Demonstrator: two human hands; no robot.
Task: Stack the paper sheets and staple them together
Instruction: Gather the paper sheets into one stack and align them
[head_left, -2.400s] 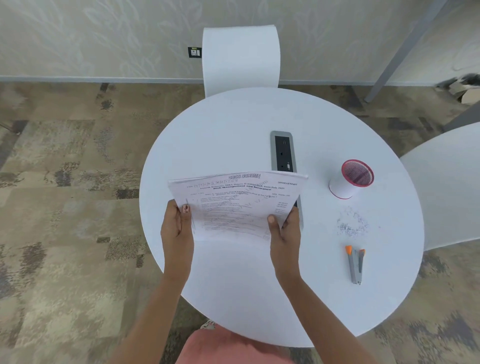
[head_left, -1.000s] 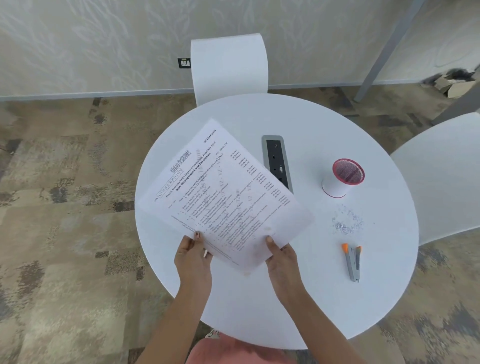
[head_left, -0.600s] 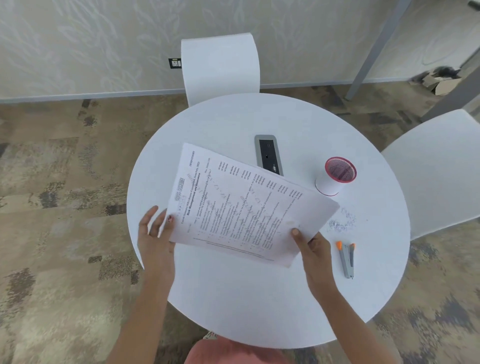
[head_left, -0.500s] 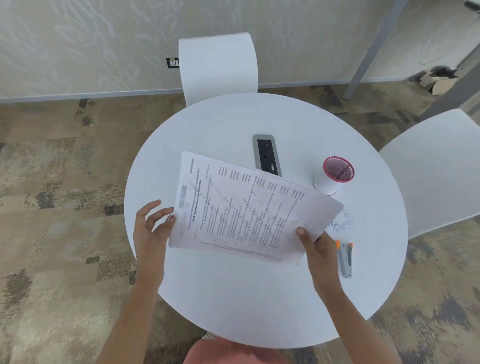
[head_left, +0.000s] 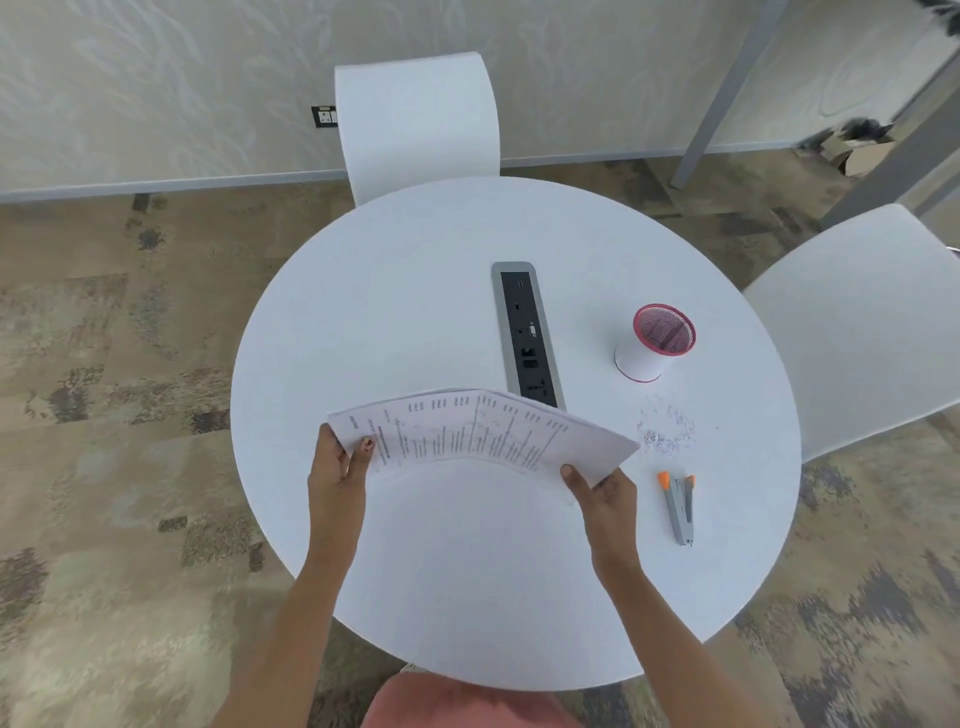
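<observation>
While the stapler (head_left: 680, 506) lies aside, both hands grip the paper sheets (head_left: 478, 431) at opposite ends

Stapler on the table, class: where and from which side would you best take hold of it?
Grip the stapler around its grey body, mid-length, from above with the right hand, which is nearest. It lies flat on the table, orange end away, with both long sides clear for thumb and fingers. That hand must first let go of the paper sheets.
</observation>
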